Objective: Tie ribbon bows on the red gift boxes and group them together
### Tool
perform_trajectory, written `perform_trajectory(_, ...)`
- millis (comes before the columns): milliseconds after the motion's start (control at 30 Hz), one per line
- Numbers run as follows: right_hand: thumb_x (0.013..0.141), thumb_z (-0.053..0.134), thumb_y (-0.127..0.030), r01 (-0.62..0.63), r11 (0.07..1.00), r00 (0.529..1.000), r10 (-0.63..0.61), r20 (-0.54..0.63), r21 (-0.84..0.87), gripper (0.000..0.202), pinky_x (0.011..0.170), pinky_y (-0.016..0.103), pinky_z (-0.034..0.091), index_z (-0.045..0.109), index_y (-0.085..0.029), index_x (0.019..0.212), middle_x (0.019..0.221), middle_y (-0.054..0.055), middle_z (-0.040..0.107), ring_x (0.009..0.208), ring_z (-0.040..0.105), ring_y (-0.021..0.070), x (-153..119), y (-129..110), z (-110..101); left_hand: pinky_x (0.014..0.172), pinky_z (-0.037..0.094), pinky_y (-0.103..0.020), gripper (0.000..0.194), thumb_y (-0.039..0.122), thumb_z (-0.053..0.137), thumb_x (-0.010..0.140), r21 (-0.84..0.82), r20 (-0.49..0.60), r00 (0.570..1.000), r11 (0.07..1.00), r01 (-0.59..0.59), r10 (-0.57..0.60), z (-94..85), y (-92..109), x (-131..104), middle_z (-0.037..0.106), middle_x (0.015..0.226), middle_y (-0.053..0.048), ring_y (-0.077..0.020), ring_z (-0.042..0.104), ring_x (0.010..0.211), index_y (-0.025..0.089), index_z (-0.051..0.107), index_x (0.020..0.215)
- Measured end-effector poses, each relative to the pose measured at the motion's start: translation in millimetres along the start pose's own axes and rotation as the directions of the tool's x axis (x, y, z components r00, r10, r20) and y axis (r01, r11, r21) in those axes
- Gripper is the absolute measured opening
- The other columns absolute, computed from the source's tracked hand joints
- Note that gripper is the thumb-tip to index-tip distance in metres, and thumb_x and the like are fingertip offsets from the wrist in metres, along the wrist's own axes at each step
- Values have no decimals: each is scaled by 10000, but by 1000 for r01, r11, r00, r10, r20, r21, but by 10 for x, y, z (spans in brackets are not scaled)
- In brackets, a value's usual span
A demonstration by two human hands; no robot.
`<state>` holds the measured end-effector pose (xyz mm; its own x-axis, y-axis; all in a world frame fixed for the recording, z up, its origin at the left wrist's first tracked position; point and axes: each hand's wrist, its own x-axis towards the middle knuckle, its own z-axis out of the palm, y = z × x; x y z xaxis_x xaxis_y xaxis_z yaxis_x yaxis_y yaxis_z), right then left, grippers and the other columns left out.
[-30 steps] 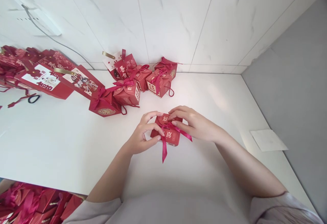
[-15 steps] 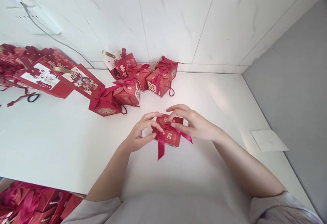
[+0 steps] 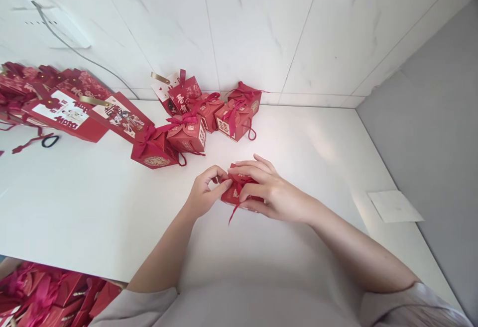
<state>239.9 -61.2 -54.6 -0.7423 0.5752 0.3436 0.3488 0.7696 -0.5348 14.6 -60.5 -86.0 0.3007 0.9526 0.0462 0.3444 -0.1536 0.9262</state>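
A small red gift box (image 3: 228, 197) with pale lettering rests on the white table in front of me, partly covered by my fingers. A magenta ribbon (image 3: 234, 213) crosses its top, and one narrow tail hangs over the near side. At the box's left edge, the thumb and forefinger of my left hand (image 3: 205, 195) are pinched together on the ribbon. From the right, my right hand (image 3: 278, 193) reaches over the box. Its thumb and forefinger close on the ribbon near the middle, while the other fingers lie across the far part of the lid.
Several ribbon-tied red boxes (image 3: 186, 140) stand behind, near the tiled wall (image 3: 257, 28). Red gift bags (image 3: 87, 130) crowd the left, beside a black loop (image 3: 50, 141). More red boxes (image 3: 59, 297) fill the lower left corner. A white sheet (image 3: 396, 206) lies at the right edge.
My right hand has moved left and lower over the box, covering more of it. My left fingers have drawn into a pinch at its left edge. The wide ribbon tails have shifted out of sight.
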Motion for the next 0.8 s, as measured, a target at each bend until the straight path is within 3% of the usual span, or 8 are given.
perform_trajectory(100,917,584,-279,14,999,998,-16,62,35,105,1177,563,202,660,-233,861,1452,71,476,1418,322,271,-22,44,-139,660,406,-262,192,343,595,871,-74,-53,994,993,91,-95,45,-1,1,564,753,0,-137,505,709,176,563,783)
perform_trajectory(233,890,609,-232,31,996,994,-39,102,78,86,1160,558,246,666,-225,827,1471,72,453,1437,282,294,-56,95,-249,619,392,-243,178,326,624,840,-86,-141,980,988,129,-140,123,-3,-1,544,702,16,-119,480,652,173,580,760)
perform_trajectory(433,878,651,-267,25,979,996,-41,74,204,79,1172,509,261,712,-227,848,1517,56,410,1442,284,270,-47,112,-134,642,407,-252,160,301,609,852,-72,-166,979,991,109,-120,193,-35,-19,538,686,20,-120,482,645,176,573,759)
perform_trajectory(533,849,690,-257,32,963,989,-70,133,269,56,1173,529,238,735,-247,819,1515,29,419,1432,303,284,-26,92,-135,676,424,-266,132,282,582,865,-68,-145,985,994,84,-93,182,-1,-16,562,731,6,-131,503,687,181,577,779)
perform_trajectory(600,854,687,-280,20,924,983,-88,162,381,75,1156,503,290,736,-247,807,1499,28,443,1398,372,282,-29,85,-199,722,442,-284,109,283,561,876,-48,-166,984,997,53,-60,175,48,-8,580,818,-12,-151,536,768,191,585,822)
perform_trajectory(700,917,599,-298,-96,851,992,41,118,516,130,1044,422,452,714,-242,891,1432,57,510,1287,512,242,-62,107,-309,869,451,-336,127,324,561,886,36,-204,979,999,-5,12,190,129,-1,573,992,-44,-194,558,968,213,624,892)
perform_trajectory(800,954,525,-289,-245,861,967,253,44,446,167,996,409,483,684,-256,991,1392,68,526,1272,521,229,-105,174,-353,1045,382,-402,151,370,621,863,118,-147,989,993,-9,27,235,179,-16,533,1179,-63,-238,496,1192,226,664,878)
